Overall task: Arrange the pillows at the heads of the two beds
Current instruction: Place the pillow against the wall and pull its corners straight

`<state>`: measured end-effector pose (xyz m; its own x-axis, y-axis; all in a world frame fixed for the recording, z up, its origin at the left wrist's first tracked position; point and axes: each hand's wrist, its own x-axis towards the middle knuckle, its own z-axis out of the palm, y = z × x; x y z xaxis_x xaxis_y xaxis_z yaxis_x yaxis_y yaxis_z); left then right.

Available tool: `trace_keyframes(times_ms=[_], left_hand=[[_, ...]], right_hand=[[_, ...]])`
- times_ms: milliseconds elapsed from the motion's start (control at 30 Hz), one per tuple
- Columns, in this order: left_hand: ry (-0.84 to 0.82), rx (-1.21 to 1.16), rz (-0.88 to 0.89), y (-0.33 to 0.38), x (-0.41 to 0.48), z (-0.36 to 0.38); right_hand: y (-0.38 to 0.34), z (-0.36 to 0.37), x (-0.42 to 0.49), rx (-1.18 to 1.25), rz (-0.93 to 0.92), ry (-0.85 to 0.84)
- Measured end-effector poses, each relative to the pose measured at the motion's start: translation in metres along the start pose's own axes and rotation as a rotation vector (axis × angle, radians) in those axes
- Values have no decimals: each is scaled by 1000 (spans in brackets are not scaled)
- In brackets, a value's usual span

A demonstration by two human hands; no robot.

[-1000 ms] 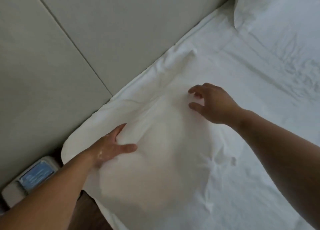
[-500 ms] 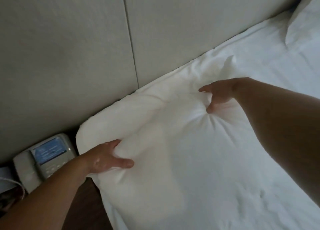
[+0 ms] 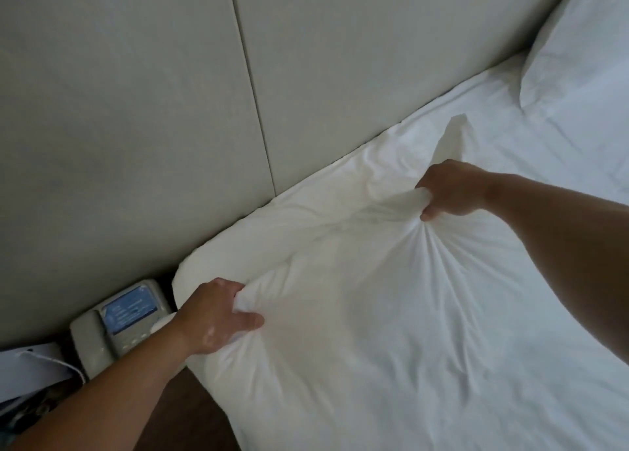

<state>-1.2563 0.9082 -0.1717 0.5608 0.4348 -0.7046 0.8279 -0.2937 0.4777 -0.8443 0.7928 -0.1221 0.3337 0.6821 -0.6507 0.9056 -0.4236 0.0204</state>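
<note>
A white pillow (image 3: pixel 340 297) lies at the head of the bed, its far edge against the padded grey headboard (image 3: pixel 170 93). My left hand (image 3: pixel 214 318) grips a bunched fold of the pillow at its near left corner. Further along, my right hand (image 3: pixel 449 188) pinches a gather of the pillowcase near the far right side, with creases fanning out from the grip. A second white pillow (image 3: pixel 578 49) rests against the headboard at the upper right, partly cut off by the frame.
The white sheet (image 3: pixel 510 144) covers the mattress to the right. A grey desk phone (image 3: pixel 119 324) with a lit blue screen sits on a dark wooden nightstand (image 3: pixel 190 413) left of the bed, with a white cord (image 3: pixel 54 362) beside it.
Both hands went from resting open on the pillow to gripping folds of it. The pillow has bunched and shifted up toward the headboard; the view has panned left.
</note>
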Motion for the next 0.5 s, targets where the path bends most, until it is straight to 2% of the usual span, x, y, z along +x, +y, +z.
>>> trace_keyframes(times_ms=[100,267,500], left_hand=[[108,101,22,23,-16,-28],[246,298,65,62,-37,-86],[446,390,97,91,-45,-144]], right_hand=[[5,-25,-27,9,-11,52],[3,-71,-43,3,1,230],[-9,-128,-29,25,8,445]])
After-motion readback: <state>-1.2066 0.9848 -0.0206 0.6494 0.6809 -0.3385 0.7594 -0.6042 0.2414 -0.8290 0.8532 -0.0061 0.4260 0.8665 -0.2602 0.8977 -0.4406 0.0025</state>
